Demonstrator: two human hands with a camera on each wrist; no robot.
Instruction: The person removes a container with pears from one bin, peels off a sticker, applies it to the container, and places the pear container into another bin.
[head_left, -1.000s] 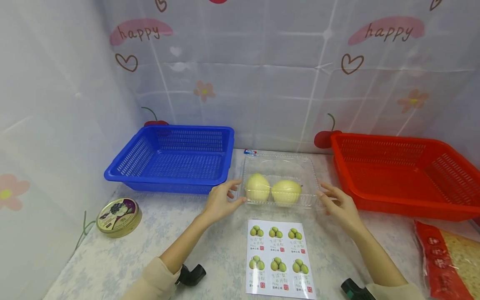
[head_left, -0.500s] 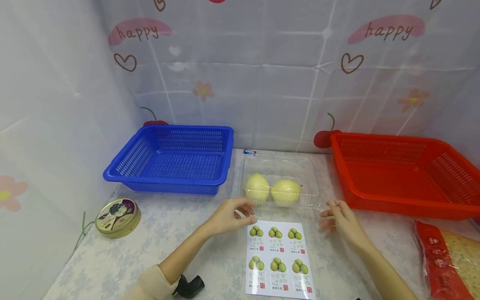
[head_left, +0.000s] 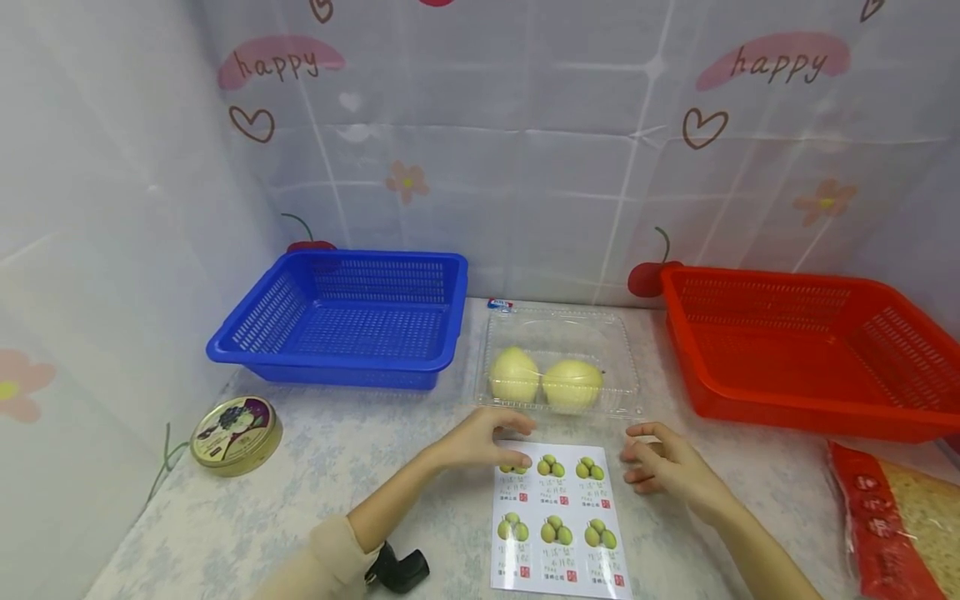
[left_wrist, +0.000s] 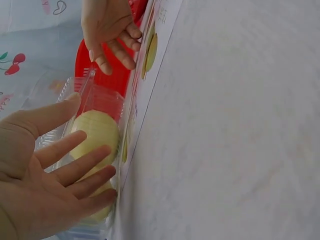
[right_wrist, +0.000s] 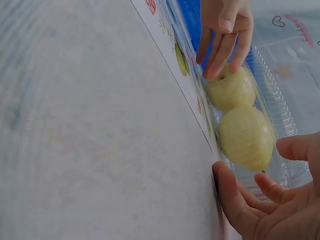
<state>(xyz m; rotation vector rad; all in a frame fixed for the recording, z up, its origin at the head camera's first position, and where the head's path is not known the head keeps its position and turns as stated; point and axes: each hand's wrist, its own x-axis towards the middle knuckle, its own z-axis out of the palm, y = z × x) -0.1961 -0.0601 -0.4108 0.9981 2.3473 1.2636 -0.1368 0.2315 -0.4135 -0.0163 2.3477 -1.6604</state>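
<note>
My left hand (head_left: pixel 480 440) hovers over the upper left corner of a sticker sheet (head_left: pixel 553 521) printed with green pears, its fingers spread and loosely bent. My right hand (head_left: pixel 671 467) is just off the sheet's upper right side, fingers relaxed, with nothing in them. Behind both hands lies a clear plastic clamshell box (head_left: pixel 558 329), closed, with two pale yellow-green pears (head_left: pixel 573 385) inside. In the left wrist view, the left hand's fingers (left_wrist: pixel 75 172) overlap the box. The right wrist view shows the right hand (right_wrist: pixel 280 200) low by the table, both pears beyond it.
A blue basket (head_left: pixel 345 365) stands at the back left, a red basket (head_left: pixel 817 408) at the back right. A round tin (head_left: pixel 236 433) sits on the left, a red food packet (head_left: pixel 896 525) on the right. A small blue-and-red item (head_left: pixel 500 304) lies behind the box.
Both hands have left the sides of the clear box and come back toward the sticker sheet. The box with the pears stays in place.
</note>
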